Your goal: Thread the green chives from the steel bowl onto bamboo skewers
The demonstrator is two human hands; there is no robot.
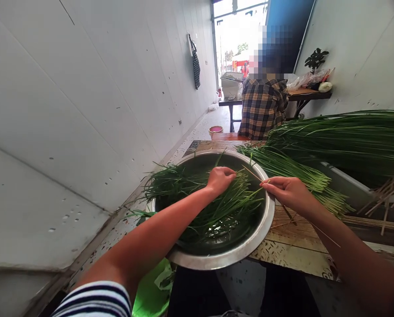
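A wide metal basin (207, 262) holds loose green chives (232, 207), their pale cut ends toward the right, with some water glinting at the bottom. Over the basin, my left hand (221, 179) is closed, its fingertips pinched at the cut ends of the chives; exactly how many stalks they grip is hidden. At the basin's right rim my right hand (288, 192) pinches a thin wooden skewer (250, 172), whose tip points up and left toward my left hand. A green stalk also shows at the right fingertips.
More chives (299, 174) lie in a bundle right of the basin, beside a pale tray (345, 178) heaped with long greens (355, 136). Loose skewers (387, 207) lie at the right. A wall (117, 110) runs along the left. A person in a plaid shirt (261, 105) sits ahead.
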